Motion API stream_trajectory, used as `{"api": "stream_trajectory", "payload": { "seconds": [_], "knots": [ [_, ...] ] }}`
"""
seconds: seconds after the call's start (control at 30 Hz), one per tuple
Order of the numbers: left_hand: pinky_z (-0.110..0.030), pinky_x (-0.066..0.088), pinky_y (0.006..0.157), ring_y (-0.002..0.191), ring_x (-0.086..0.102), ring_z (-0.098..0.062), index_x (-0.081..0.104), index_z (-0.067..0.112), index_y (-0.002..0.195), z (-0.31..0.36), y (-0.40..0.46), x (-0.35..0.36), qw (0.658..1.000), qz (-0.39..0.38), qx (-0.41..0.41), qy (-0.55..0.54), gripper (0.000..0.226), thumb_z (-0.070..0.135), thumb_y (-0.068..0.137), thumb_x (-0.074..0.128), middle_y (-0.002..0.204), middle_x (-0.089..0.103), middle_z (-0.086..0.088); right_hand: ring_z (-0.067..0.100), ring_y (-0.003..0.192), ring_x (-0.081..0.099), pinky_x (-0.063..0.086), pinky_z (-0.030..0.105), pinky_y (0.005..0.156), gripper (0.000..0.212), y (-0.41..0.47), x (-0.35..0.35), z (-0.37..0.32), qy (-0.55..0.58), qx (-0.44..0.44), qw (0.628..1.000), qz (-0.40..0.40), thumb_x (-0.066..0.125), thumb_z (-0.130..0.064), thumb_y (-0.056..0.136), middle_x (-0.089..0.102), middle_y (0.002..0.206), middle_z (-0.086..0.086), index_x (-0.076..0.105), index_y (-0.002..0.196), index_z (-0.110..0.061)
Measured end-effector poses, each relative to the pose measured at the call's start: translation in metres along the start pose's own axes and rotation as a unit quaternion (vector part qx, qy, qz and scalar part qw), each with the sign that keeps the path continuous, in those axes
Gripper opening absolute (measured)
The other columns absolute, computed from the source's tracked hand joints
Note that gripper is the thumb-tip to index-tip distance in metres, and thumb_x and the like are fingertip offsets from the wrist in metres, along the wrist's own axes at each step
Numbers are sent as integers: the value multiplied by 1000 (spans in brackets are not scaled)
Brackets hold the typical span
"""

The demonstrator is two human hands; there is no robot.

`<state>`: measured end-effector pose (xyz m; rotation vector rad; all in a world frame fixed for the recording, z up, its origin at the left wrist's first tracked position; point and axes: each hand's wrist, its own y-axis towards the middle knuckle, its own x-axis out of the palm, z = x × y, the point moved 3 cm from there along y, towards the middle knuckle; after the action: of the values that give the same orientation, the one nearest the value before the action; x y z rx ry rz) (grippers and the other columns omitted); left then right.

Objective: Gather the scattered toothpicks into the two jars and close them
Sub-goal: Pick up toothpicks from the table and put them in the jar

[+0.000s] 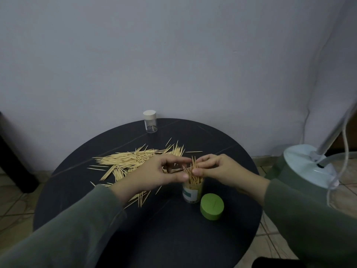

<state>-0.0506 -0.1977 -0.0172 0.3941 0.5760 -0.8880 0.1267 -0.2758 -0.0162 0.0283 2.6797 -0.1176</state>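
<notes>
An open clear jar (pixel 192 192) with a green-and-white label stands near the middle of the round black table (pixel 154 238), with a bundle of toothpicks (pixel 193 174) sticking out of its mouth. My right hand (pixel 218 171) pinches that bundle from the right. My left hand (pixel 154 176) meets it from the left, thumb and fingers curled at the sticks. The jar's green lid (pixel 212 206) lies just right of the jar. A heap of loose toothpicks (pixel 127 161) spreads behind and under my left hand. A second clear jar (pixel 150 121) with a white cap stands at the far edge, nearly empty.
A pale green lamp base (pixel 307 167) with a slanted pole and cords stands right of the table, close to my right forearm. A grey wall lies behind the table. Tiled floor shows on both sides, and a dark piece of furniture (pixel 11 161) stands at the left.
</notes>
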Motion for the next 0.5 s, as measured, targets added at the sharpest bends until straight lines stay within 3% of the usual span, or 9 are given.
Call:
{"api": "stream_trajectory", "payload": {
  "seconds": [0.1, 0.2, 0.33, 0.4, 0.5],
  "knots": [
    [-16, 41, 91, 109, 50, 12, 53, 48, 123, 0, 0, 8, 998, -35, -21, 52, 61, 49, 68, 80, 118, 57, 28, 3, 108, 53, 44, 16, 83, 19, -2, -7, -1, -75, -26, 997, -20, 74, -31, 80, 56, 114, -16, 69, 97, -37],
    [-30, 48, 97, 109, 56, 3, 57, 42, 123, 1, 2, 15, 998, -27, -16, 59, 62, 53, 66, 79, 115, 63, 23, -3, 115, 45, 41, 21, 95, 36, -4, -14, -4, -186, -121, 975, 2, 66, -42, 83, 50, 122, -20, 57, 118, -46],
    [-34, 50, 94, 102, 59, 1, 61, 43, 115, 2, 2, 17, 998, -13, -4, 57, 50, 48, 69, 79, 108, 67, 20, -5, 129, 35, 34, 36, 109, 56, -7, -9, -5, -263, -169, 950, -18, 55, -51, 91, 43, 140, -24, 35, 143, -44],
    [-34, 50, 88, 95, 61, -1, 66, 40, 105, 1, 2, 16, 998, -8, 4, 64, 38, 46, 70, 79, 101, 69, 16, -4, 132, 33, 33, 46, 111, 55, -7, -4, -4, -302, -166, 938, -40, 49, -54, 93, 46, 141, -21, 34, 144, -43],
    [-31, 50, 82, 88, 62, -4, 69, 37, 98, 0, 2, 14, 998, -5, 4, 62, 30, 44, 71, 80, 94, 70, 13, -6, 135, 26, 27, 50, 114, 49, -7, 0, -7, -328, -157, 930, -51, 48, -46, 96, 47, 142, -18, 35, 143, -42]
  ]
}}
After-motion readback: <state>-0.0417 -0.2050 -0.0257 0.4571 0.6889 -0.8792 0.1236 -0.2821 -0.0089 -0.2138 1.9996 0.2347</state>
